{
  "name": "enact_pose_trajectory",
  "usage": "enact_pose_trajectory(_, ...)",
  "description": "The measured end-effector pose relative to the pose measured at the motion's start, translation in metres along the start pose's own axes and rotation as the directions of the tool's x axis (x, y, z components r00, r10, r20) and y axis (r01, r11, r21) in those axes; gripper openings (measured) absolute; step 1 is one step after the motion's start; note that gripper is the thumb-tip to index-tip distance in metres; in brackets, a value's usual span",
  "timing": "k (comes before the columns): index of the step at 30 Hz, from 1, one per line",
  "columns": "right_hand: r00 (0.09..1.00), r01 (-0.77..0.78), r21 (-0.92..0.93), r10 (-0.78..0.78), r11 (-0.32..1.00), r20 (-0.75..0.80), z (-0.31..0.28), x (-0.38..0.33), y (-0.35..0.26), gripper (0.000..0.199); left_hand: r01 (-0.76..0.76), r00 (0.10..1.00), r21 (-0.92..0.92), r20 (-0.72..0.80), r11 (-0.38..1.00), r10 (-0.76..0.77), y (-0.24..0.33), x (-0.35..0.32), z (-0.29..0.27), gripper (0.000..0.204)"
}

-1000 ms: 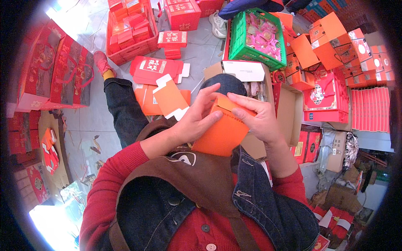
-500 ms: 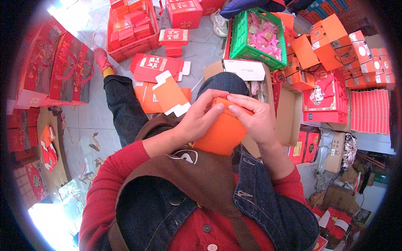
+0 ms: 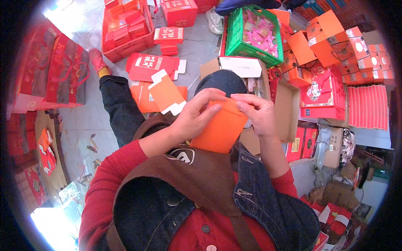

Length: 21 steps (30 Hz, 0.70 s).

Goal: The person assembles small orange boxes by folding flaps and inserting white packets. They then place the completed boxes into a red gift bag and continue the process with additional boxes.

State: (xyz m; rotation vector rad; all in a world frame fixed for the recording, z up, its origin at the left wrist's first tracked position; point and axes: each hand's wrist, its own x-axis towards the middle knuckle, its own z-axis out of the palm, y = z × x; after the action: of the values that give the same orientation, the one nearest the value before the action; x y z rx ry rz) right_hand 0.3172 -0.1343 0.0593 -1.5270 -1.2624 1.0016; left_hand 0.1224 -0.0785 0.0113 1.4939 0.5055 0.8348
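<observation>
In front of my chest, above my lap, I have a small orange cardboard box point(image 3: 220, 133) with its plain face toward me and a row of small marks along the upper edge. My left hand point(image 3: 194, 115) holds its left side, the fingers curled over the far end and the thumb near the top. At the upper right corner, my right hand point(image 3: 256, 111) pinches the edge between thumb and fingers. The far end of the box is hidden behind my fingers. Flat orange carton blanks point(image 3: 165, 93) and red printed blanks point(image 3: 148, 67) lie on the floor ahead to the left.
A red crate point(image 3: 130, 50) of small red boxes stands far left; a green crate point(image 3: 232, 35) of pink packets stands ahead. An opened brown carton point(image 3: 289, 113) sits right of my knee. Orange boxes point(image 3: 328, 46) pile up at right, red gift bags point(image 3: 52, 67) at left.
My right hand's fingers have drawn into a pinch at the top corner. The box's face has straightened toward me, and more of its upper edge shows. The surroundings have shifted slightly left.
</observation>
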Motion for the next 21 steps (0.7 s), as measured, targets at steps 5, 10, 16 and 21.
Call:
enact_pose_trajectory(5,0.994,0.079,-0.131,-0.087,0.988,-0.060,0.021,-0.007,-0.013,0.019,-0.015,0.995,0.058,-0.094,0.998,0.020,-0.001,0.000,0.010,0.047)
enact_pose_trajectory(10,0.950,0.285,-0.360,-0.311,0.888,-0.016,0.026,-0.013,-0.003,0.026,-0.091,0.977,0.252,-0.162,0.963,0.135,-0.002,0.000,0.016,0.045)
enact_pose_trajectory(16,1.000,0.001,0.355,-0.001,0.935,-0.002,0.004,-0.010,0.003,0.033,-0.035,0.989,0.166,-0.137,0.986,0.058,0.001,0.001,0.011,0.030)
enact_pose_trajectory(21,0.990,-0.113,0.312,0.133,0.943,-0.042,0.006,-0.006,0.005,0.023,-0.019,0.991,0.185,-0.130,0.983,0.044,-0.001,0.000,0.012,0.041)
